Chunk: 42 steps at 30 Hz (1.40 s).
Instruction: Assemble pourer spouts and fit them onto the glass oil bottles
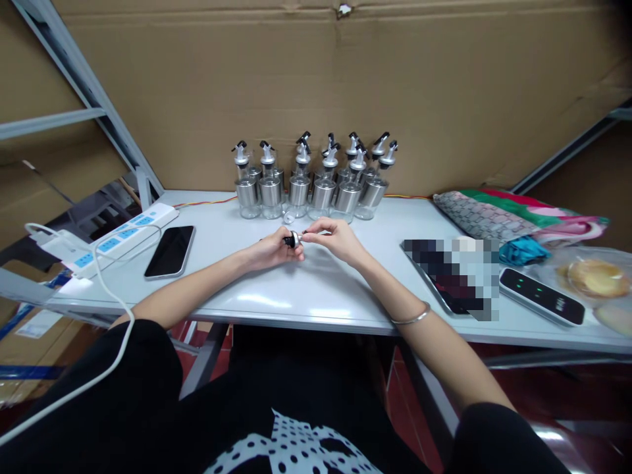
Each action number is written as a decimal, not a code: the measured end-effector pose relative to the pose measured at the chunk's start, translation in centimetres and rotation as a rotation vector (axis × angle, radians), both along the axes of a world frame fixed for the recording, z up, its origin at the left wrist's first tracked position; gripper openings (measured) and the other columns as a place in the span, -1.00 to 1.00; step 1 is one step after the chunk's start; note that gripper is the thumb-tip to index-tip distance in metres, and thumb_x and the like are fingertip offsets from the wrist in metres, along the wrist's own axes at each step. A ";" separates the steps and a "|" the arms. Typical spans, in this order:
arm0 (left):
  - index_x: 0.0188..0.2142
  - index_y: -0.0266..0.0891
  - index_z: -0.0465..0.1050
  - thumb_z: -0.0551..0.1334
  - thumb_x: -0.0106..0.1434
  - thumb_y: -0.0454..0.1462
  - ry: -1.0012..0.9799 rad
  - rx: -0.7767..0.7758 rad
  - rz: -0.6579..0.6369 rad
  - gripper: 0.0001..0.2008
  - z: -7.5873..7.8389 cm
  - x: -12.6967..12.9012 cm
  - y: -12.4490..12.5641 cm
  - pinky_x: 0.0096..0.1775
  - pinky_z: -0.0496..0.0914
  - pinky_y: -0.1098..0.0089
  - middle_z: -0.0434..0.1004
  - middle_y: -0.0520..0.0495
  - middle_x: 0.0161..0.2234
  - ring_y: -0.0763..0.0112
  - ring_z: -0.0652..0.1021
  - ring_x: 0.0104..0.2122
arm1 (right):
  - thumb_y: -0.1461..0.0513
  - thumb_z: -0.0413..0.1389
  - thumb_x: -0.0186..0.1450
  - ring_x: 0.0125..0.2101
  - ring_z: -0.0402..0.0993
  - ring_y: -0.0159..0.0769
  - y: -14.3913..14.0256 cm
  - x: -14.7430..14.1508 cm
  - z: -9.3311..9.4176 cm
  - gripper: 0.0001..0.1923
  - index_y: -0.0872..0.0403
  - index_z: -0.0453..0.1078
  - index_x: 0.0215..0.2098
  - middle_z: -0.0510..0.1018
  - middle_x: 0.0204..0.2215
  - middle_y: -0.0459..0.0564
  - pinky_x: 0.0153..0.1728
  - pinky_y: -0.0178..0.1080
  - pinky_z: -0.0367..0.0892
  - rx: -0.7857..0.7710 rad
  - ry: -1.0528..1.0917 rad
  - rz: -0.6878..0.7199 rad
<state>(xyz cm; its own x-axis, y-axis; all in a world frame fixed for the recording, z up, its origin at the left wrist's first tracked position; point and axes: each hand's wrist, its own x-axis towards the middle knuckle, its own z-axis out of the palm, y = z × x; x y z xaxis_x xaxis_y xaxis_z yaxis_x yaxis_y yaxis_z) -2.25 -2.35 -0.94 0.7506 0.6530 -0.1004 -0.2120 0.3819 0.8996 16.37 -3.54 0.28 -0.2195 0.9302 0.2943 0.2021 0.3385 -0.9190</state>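
My left hand (274, 251) is closed around a pourer spout (293, 239), a small black and silver bottle top, held just above the white table. The fingertips of my right hand (336, 238) pinch the thin end of the same spout; a tiny dark part shows at the fingertips, too small to make out. Behind my hands stand several glass oil bottles (270, 196) with steel sleeves, in rows, topped with black and silver pourers. A small clear round piece (289, 216) lies in front of them.
To the left are a phone (170, 251) and a white power strip (123, 240) with a cable. On the right lie a partly blurred dark device (444, 276), a black and white device (540, 296), a colourful bag (508, 217) and food in plastic (597, 278). Cardboard (316, 85) walls the back.
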 end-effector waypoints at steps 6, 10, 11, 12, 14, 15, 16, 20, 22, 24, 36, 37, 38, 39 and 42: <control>-0.45 -0.29 0.31 0.14 0.15 -0.16 0.011 -0.024 0.047 -0.79 0.1 0.1 -0.3 -0.17 0.37 0.36 0.42 0.03 -0.56 0.41 0.50 -0.45 | 0.02 0.30 0.01 -0.39 0.42 -0.26 0.2 -0.2 -0.3 -0.70 0.09 0.52 -0.49 0.50 -0.44 0.01 -0.33 -0.19 0.32 0.193 -0.097 -0.010; -0.46 -0.28 0.29 0.09 0.19 -0.12 0.041 -0.033 0.045 -0.74 0.2 0.0 -0.1 -0.19 0.37 0.36 0.38 0.05 -0.59 0.43 0.49 -0.48 | -0.01 0.28 0.06 -0.39 0.40 -0.25 0.1 0.1 -0.2 -0.71 0.04 0.56 -0.44 0.51 -0.40 0.02 -0.29 -0.16 0.30 0.236 -0.133 -0.006; -0.47 -0.27 0.27 0.10 0.19 -0.12 0.045 -0.028 0.040 -0.74 0.1 0.0 -0.1 -0.19 0.37 0.36 0.37 0.06 -0.61 0.44 0.49 -0.50 | -0.01 0.27 0.07 -0.39 0.40 -0.25 0.1 0.2 -0.2 -0.71 0.03 0.57 -0.44 0.51 -0.40 0.01 -0.29 -0.16 0.30 0.235 -0.137 -0.007; -0.48 -0.27 0.26 0.11 0.18 -0.11 0.046 -0.017 0.032 -0.74 0.1 0.0 0.0 -0.19 0.37 0.36 0.36 0.07 -0.61 0.46 0.48 -0.52 | -0.01 0.27 0.07 -0.40 0.40 -0.25 0.0 0.2 -0.2 -0.72 0.02 0.57 -0.43 0.52 -0.40 0.01 -0.29 -0.16 0.30 0.233 -0.138 -0.010; -0.45 -0.27 0.24 0.15 0.15 -0.09 0.038 0.022 0.023 -0.73 0.0 0.0 -0.1 -0.20 0.38 0.35 0.37 0.08 -0.60 0.48 0.46 -0.55 | 0.00 0.26 0.09 -0.40 0.41 -0.25 -0.1 0.2 -0.2 -0.73 0.02 0.57 -0.42 0.53 -0.39 0.01 -0.29 -0.15 0.31 0.229 -0.140 -0.012; -0.41 -0.27 0.24 0.17 0.14 -0.09 0.034 0.057 0.028 -0.73 0.0 0.1 -0.1 -0.22 0.38 0.35 0.38 0.09 -0.59 0.48 0.47 -0.56 | 0.02 0.26 0.09 -0.40 0.42 -0.25 -0.2 0.1 -0.1 -0.74 0.03 0.57 -0.42 0.54 -0.39 0.02 -0.28 -0.15 0.32 0.224 -0.140 -0.015; -0.34 -0.28 0.25 0.18 0.13 -0.08 0.034 0.111 0.044 -0.71 -0.1 0.1 -0.2 -0.24 0.38 0.34 0.40 0.08 -0.57 0.47 0.48 -0.56 | 0.03 0.27 0.08 -0.39 0.43 -0.24 -0.3 0.0 0.0 -0.75 0.03 0.56 -0.42 0.55 -0.38 0.02 -0.26 -0.14 0.33 0.215 -0.133 -0.018; -0.04 -0.23 0.13 0.22 0.09 -0.20 0.135 0.521 0.209 -0.54 -0.3 0.3 -0.5 -0.29 0.36 0.38 0.43 0.10 -0.45 0.46 0.51 -0.51 | 0.05 0.35 -0.03 -0.30 0.48 -0.23 -0.5 -0.4 0.2 -0.65 0.06 0.49 -0.34 0.54 -0.28 0.02 -0.18 -0.14 0.37 0.113 0.042 0.000; 0.03 -0.21 0.06 0.21 0.06 -0.28 0.221 0.725 0.299 -0.46 -0.2 0.2 -0.6 -0.27 0.34 0.41 0.42 0.09 -0.38 0.49 0.51 -0.46 | 0.05 0.37 -0.08 -0.26 0.48 -0.25 -0.5 -0.4 0.3 -0.56 0.05 0.46 -0.28 0.53 -0.25 0.00 -0.17 -0.16 0.39 0.012 0.178 0.056; 0.08 -0.21 0.04 0.18 0.06 -0.32 0.276 0.849 0.351 -0.42 -0.1 0.1 -0.7 -0.25 0.33 0.42 0.40 0.07 -0.33 0.49 0.50 -0.41 | 0.03 0.35 -0.06 -0.24 0.47 -0.28 -0.4 -0.3 0.3 -0.55 0.05 0.46 -0.26 0.54 -0.27 -0.03 -0.16 -0.18 0.39 -0.102 0.276 0.115; 0.09 -0.18 0.07 0.12 0.06 -0.34 0.349 0.983 0.341 -0.44 -0.3 -0.2 -0.8 -0.33 0.32 0.49 0.35 0.08 -0.36 0.54 0.42 -0.46 | 0.11 0.39 -0.11 -0.48 0.39 -0.43 -0.4 0.2 0.3 -0.64 0.10 0.51 -0.39 0.56 -0.50 -0.10 -0.32 -0.26 0.29 -0.292 0.312 0.232; 0.08 -0.17 0.07 0.11 0.06 -0.34 0.352 0.978 0.337 -0.45 -0.2 -0.2 -0.8 -0.35 0.31 0.50 0.36 0.08 -0.35 0.55 0.42 -0.48 | 0.11 0.39 -0.10 -0.49 0.38 -0.43 -0.4 0.2 0.3 -0.65 0.10 0.51 -0.39 0.56 -0.50 -0.10 -0.32 -0.26 0.29 -0.278 0.312 0.230; 0.08 -0.17 0.08 0.11 0.06 -0.35 0.356 0.979 0.341 -0.45 -0.2 -0.2 -0.8 -0.36 0.31 0.51 0.37 0.08 -0.35 0.56 0.41 -0.50 | 0.11 0.38 -0.09 -0.49 0.38 -0.43 -0.5 0.1 0.3 -0.65 0.10 0.50 -0.39 0.55 -0.50 -0.11 -0.31 -0.25 0.29 -0.268 0.315 0.226; 0.07 -0.17 0.08 0.11 0.05 -0.35 0.363 0.989 0.348 -0.45 -0.1 -0.2 -0.7 -0.36 0.31 0.51 0.38 0.08 -0.35 0.57 0.40 -0.51 | 0.11 0.38 -0.09 -0.48 0.38 -0.43 -0.5 0.1 0.3 -0.66 0.09 0.50 -0.39 0.55 -0.50 -0.11 -0.31 -0.25 0.29 -0.263 0.317 0.222; 0.06 -0.20 0.10 0.13 0.04 -0.35 0.392 1.042 0.374 -0.45 0.0 -0.3 -0.6 -0.32 0.32 0.51 0.39 0.09 -0.37 0.55 0.41 -0.48 | 0.13 0.37 -0.07 -0.50 0.37 -0.44 -0.7 -0.1 0.4 -0.67 0.09 0.48 -0.38 0.53 -0.51 -0.13 -0.30 -0.24 0.29 -0.256 0.308 0.208</control>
<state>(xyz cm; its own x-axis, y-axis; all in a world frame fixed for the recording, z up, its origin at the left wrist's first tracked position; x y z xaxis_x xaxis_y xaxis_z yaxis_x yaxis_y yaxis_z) -2.54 -2.99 -0.93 0.5313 0.7293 0.4312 0.2057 -0.6048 0.7694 16.30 -4.19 0.70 -0.3478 0.9269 0.1413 -0.1422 0.0968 -0.9851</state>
